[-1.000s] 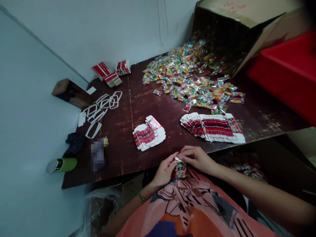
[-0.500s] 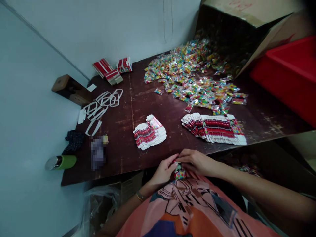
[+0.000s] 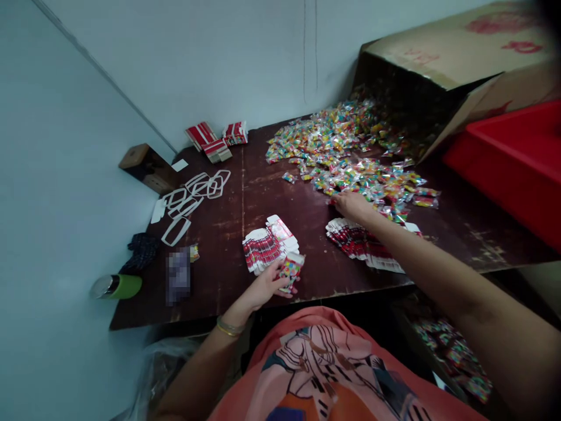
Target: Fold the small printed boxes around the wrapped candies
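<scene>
My left hand [image 3: 266,286] is closed on a small folded red-and-white box [image 3: 291,268], held just above the near edge of the dark table [image 3: 228,222], right beside a small stack of flat box blanks [image 3: 265,244]. My right hand [image 3: 350,204] reaches across a longer fanned stack of flat blanks [image 3: 368,245] to the near edge of a pile of colourful candy packets [image 3: 350,158]. Its fingers curl down onto a packet; whether they grip it I cannot make out.
A tipped cardboard carton [image 3: 442,70] spills the packets at the back right, beside a red bin [image 3: 512,158]. White cut-out frames [image 3: 193,193], more red boxes [image 3: 214,140], a wooden block [image 3: 146,166], a dark cloth [image 3: 140,248] and a green bottle [image 3: 116,286] lie at the left.
Both hands were together on the small box over my lap. Now the right hand has let go and reached forward to the packets, and the left carries the box up to the table edge.
</scene>
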Action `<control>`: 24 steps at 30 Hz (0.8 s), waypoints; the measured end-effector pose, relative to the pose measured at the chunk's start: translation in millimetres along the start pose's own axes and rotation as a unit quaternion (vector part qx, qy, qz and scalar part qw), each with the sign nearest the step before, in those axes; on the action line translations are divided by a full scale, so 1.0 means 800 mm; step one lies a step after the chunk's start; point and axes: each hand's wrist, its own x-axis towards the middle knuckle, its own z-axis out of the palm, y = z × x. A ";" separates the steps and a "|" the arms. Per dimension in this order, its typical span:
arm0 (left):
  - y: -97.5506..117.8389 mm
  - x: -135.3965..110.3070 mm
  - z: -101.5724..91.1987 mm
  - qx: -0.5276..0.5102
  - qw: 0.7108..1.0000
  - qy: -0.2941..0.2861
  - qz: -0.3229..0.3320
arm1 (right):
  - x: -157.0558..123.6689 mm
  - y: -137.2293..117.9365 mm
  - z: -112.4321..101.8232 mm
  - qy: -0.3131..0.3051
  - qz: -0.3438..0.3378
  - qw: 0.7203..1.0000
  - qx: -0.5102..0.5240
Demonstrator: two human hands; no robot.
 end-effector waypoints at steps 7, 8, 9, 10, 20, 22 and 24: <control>-0.008 0.033 0.046 -0.171 0.982 0.073 0.018 | -0.060 -0.115 0.030 -0.041 -0.048 0.991 0.117; -0.006 0.033 0.048 -0.178 0.981 0.073 0.022 | -0.076 -0.133 0.034 -0.060 -0.086 0.987 0.123; -0.004 0.032 0.050 -0.185 0.980 0.069 0.024 | -0.091 -0.147 0.038 -0.076 -0.125 0.983 0.114; -0.001 0.030 0.050 -0.190 0.980 0.061 0.024 | -0.105 -0.158 0.042 -0.086 -0.160 0.978 0.102; 0.011 0.005 0.039 -0.135 0.989 -0.038 -0.039 | -0.120 -0.144 0.020 -0.117 -0.244 0.957 0.107; 0.009 0.004 0.043 -0.133 0.989 -0.039 -0.042 | -0.123 -0.152 0.013 -0.146 -0.244 0.945 0.160; 0.006 0.004 0.048 -0.138 0.990 -0.023 -0.030 | -0.129 -0.158 0.012 -0.125 -0.181 0.951 0.219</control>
